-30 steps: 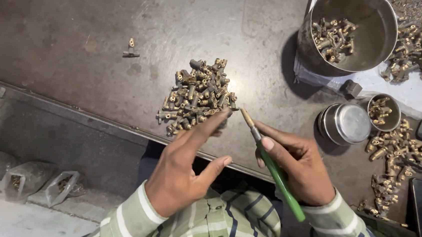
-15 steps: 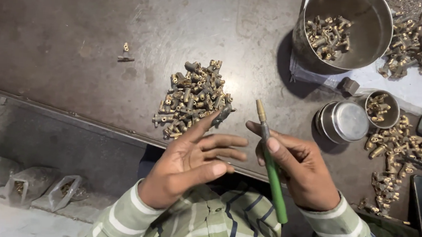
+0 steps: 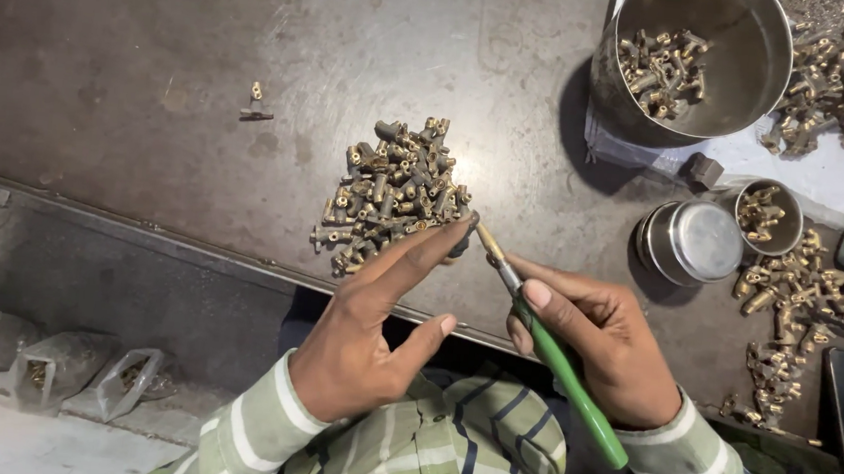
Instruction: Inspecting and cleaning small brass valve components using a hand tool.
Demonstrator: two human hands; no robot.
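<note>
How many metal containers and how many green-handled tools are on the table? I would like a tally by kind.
Large steel pot: 1
Small steel cups, one with brass parts and one upside down: 2
Green-handled tool, held in the right hand: 1
Total: 4

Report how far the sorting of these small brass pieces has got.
Looks done: some brass pieces lie in the large steel bowl and in the small cup. In hand: the left hand reaches its fingertips to the edge of the central pile, while the right hand holds a green-handled tool, tip toward that spot. Left: that pile and the loose heaps at the right.
</note>
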